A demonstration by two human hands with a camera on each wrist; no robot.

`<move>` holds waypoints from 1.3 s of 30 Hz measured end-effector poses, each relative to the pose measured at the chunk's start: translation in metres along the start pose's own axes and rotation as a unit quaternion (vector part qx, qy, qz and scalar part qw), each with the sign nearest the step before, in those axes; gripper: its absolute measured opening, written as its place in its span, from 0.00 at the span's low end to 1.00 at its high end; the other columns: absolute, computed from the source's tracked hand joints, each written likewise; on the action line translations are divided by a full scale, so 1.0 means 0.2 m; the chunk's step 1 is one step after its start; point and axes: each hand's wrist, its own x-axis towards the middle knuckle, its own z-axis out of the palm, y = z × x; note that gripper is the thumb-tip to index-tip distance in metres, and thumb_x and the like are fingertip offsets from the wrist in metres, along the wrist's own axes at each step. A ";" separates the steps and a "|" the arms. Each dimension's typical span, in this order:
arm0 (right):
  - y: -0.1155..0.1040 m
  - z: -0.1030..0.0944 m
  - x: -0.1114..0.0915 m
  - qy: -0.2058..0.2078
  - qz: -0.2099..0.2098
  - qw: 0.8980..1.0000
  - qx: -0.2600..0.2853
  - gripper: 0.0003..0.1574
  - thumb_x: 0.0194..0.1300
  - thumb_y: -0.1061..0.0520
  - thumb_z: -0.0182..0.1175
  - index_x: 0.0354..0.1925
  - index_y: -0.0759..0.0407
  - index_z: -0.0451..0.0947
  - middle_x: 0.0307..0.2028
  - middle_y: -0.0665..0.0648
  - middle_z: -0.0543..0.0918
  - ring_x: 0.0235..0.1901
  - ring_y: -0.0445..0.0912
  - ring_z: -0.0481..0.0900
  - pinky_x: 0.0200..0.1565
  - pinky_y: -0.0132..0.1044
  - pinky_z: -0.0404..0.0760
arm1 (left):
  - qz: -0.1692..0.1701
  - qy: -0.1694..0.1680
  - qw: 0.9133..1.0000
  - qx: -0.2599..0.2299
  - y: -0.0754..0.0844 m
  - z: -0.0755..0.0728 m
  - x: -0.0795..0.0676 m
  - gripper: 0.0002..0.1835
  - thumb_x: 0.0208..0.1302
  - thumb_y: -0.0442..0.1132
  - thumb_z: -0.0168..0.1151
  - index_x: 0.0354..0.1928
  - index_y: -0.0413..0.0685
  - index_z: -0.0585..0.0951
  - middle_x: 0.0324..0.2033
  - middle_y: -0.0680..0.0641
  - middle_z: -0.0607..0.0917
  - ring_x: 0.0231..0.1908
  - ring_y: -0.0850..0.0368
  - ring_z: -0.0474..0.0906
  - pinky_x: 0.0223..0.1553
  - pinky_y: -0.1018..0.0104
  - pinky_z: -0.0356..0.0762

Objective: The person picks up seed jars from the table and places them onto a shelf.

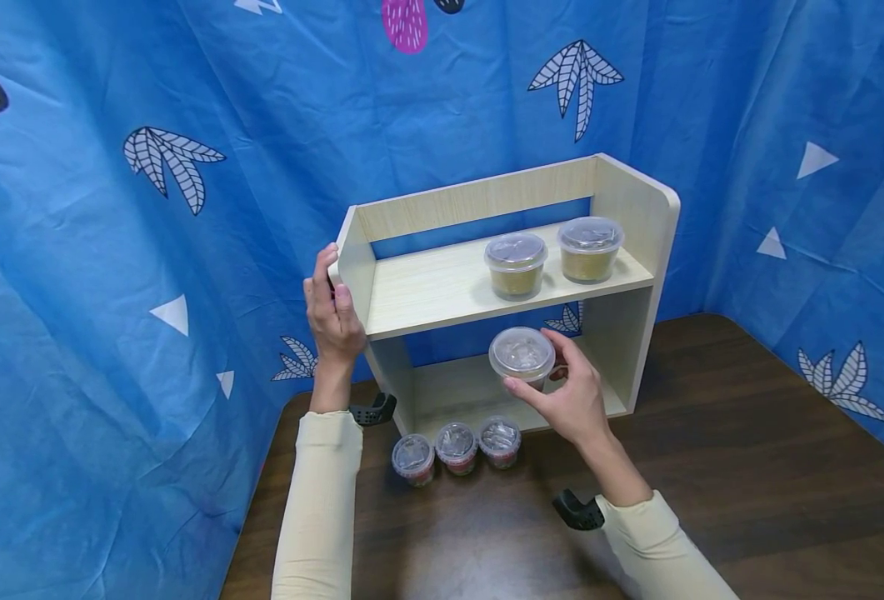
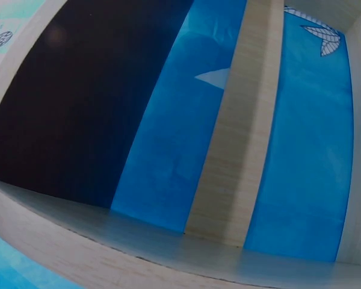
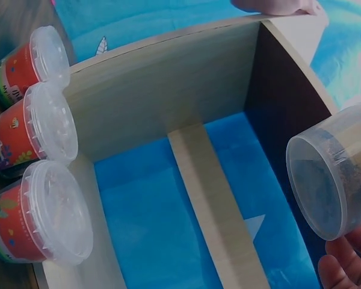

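My right hand point(image 1: 572, 396) pinches a clear lidded plastic tub point(image 1: 520, 354) between thumb and fingers. This tub is in front of the shelf's lower opening, below the upper board. In the right wrist view the tub's clear bottom point(image 3: 316, 186) shows at the right, with fingertips point(image 3: 343, 265) against it. My left hand point(image 1: 334, 321) holds the left side panel of the pale wooden shelf point(image 1: 427, 279) near its front edge. Two lidded tubs with yellowish-brown contents, one in the middle point(image 1: 516, 267) and one at the right point(image 1: 590, 250), stand on the upper board.
Three smaller lidded cups, left point(image 1: 413, 460), middle point(image 1: 456, 448) and right point(image 1: 499, 442), stand in a row on the dark wooden table point(image 1: 471, 542) before the shelf. Their sides are red and printed. A patterned blue cloth point(image 1: 262, 83) hangs behind and beside the table.
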 end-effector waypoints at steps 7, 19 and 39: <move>-0.03 0.00 0.01 0.001 -0.009 1.000 0.003 0.53 0.41 0.54 0.80 0.64 0.63 0.69 0.48 0.61 0.82 0.39 0.47 0.76 0.36 0.36 0.75 | 0.000 -0.002 1.000 -0.002 0.01 -0.01 0.00 0.27 0.67 0.43 0.41 0.63 0.37 0.70 0.63 0.40 0.75 0.43 0.41 0.69 0.38 0.58 0.70; -0.09 0.01 0.04 0.001 -0.024 1.000 0.016 0.52 0.41 0.52 0.80 0.63 0.63 0.70 0.48 0.60 0.82 0.38 0.46 0.76 0.36 0.33 0.75 | 0.003 -0.001 1.000 0.004 0.00 -0.01 0.00 0.28 0.69 0.46 0.40 0.64 0.36 0.70 0.63 0.41 0.75 0.42 0.40 0.68 0.38 0.57 0.68; -0.16 0.03 0.12 0.001 -0.051 0.998 0.027 0.52 0.41 0.51 0.80 0.63 0.63 0.71 0.47 0.58 0.82 0.39 0.46 0.76 0.36 0.32 0.75 | 0.008 -0.002 1.000 0.003 0.00 -0.01 0.00 0.28 0.71 0.49 0.40 0.64 0.37 0.70 0.63 0.41 0.75 0.42 0.41 0.69 0.37 0.57 0.68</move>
